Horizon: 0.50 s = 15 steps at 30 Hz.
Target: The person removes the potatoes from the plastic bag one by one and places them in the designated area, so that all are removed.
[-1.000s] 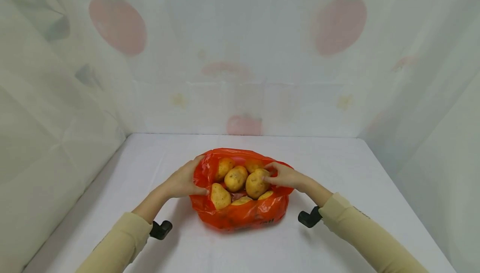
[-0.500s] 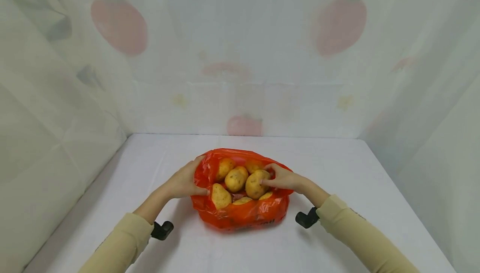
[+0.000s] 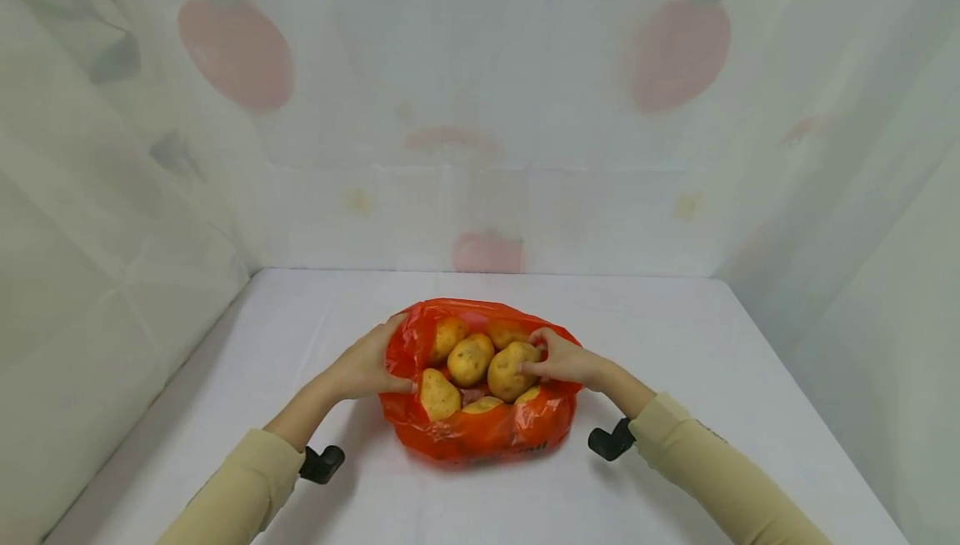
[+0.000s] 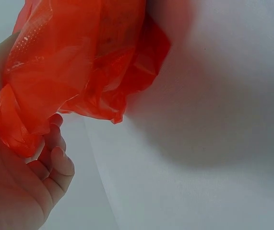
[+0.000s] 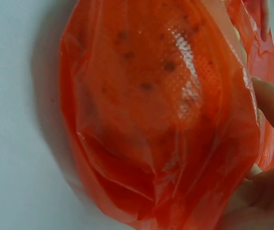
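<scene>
A red plastic bag lies on its base in the middle of the table, its mouth spread wide. Several yellow-brown potatoes show inside it. My left hand holds the bag's left edge; in the left wrist view crumpled red plastic runs between thumb and curled fingers. Reaching over the right edge, my right hand grips a large potato by its right side, thumb in front and fingers behind. That potato still sits among the others. In the right wrist view the bag's wall hides most of the grip.
A white cloth covers the table. Pale curtains with printed fruit rise at the back and both sides. Black wrist mounts jut out below each forearm.
The right hand and the potato in its fingers have shifted slightly left. The left hand keeps its hold on the bag's edge, almost unmoved.
</scene>
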Each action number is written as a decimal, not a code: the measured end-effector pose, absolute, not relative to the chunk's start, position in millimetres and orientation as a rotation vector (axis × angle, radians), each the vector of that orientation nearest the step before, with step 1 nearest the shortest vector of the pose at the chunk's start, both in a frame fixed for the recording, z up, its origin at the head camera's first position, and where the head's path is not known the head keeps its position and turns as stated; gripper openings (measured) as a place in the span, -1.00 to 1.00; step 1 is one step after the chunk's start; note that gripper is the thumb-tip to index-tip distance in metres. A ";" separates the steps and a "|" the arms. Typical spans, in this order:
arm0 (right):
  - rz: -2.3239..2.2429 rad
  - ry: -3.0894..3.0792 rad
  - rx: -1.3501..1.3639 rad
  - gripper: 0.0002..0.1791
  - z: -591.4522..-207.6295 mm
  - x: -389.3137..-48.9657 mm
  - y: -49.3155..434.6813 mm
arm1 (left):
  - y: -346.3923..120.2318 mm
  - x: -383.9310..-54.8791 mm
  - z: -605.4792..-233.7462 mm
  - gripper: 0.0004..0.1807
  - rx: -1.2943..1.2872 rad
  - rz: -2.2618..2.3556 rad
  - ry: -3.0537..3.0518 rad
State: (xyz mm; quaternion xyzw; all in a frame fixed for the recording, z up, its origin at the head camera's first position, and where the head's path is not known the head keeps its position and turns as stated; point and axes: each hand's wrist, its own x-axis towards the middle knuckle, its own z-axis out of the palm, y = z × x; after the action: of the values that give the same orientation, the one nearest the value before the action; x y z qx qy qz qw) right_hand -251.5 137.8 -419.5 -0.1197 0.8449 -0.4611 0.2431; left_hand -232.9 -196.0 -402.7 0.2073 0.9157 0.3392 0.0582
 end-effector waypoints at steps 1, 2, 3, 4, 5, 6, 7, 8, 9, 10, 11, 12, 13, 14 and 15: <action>-1.257 2.312 -0.328 -0.36 -419.5 -251.4 137.7 | -195.7 -233.1 -403.1 0.13 0.634 1.029 2.775; -1.250 2.317 -0.332 -0.34 -419.7 -251.4 137.8 | -195.4 -233.2 -403.6 0.13 0.642 1.032 2.774; -1.241 2.322 -0.341 -0.31 -419.7 -251.3 138.0 | -195.3 -233.4 -404.1 0.12 0.649 1.034 2.774; -1.235 2.325 -0.351 -0.29 -419.8 -251.4 138.2 | -195.3 -233.6 -404.4 0.12 0.658 1.034 2.774; -1.232 2.325 -0.365 -0.28 -420.0 -251.2 138.5 | -195.2 -233.7 -404.5 0.12 0.654 1.033 2.776; -1.226 2.327 -0.382 -0.27 -420.3 -251.2 138.8 | -195.5 -233.9 -404.8 0.12 0.659 1.031 2.777; -1.224 2.324 -0.402 -0.28 -420.9 -251.4 139.2 | -195.7 -234.0 -404.8 0.12 0.661 1.032 2.777; -1.221 2.321 -0.423 -0.29 -421.2 -251.5 139.8 | -196.2 -234.2 -404.9 0.12 0.672 1.028 2.777; -1.223 2.316 -0.444 -0.31 -422.2 -252.0 140.3 | -196.6 -234.2 -404.8 0.12 0.671 1.025 2.780; -1.224 2.312 -0.461 -0.33 -423.3 -252.6 140.8 | -197.0 -234.1 -404.8 0.13 0.668 1.022 2.783; -1.223 2.309 -0.476 -0.36 -424.1 -253.0 141.3 | -197.2 -234.0 -404.5 0.13 0.662 1.020 2.785; -1.220 2.311 -0.490 -0.37 -425.0 -253.4 141.8 | -197.3 -233.8 -404.4 0.14 0.661 1.018 2.788; -1.224 2.308 -0.500 -0.37 -425.5 -253.6 142.2 | -197.5 -233.8 -404.4 0.14 0.659 1.016 2.790; -1.225 2.306 -0.506 -0.38 -425.5 -253.4 142.5 | -197.4 -233.4 -404.1 0.14 0.656 1.015 2.791; -1.228 2.303 -0.506 -0.38 -425.9 -253.4 142.6 | -197.0 -233.0 -403.7 0.14 0.642 1.016 2.793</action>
State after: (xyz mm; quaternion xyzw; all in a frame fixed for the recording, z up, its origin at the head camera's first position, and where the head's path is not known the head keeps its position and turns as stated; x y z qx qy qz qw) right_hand -253.4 142.6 -425.9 -0.1850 0.8412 -0.4484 0.2392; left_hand -233.0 -197.0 -403.7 0.2109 0.9174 0.3336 0.0506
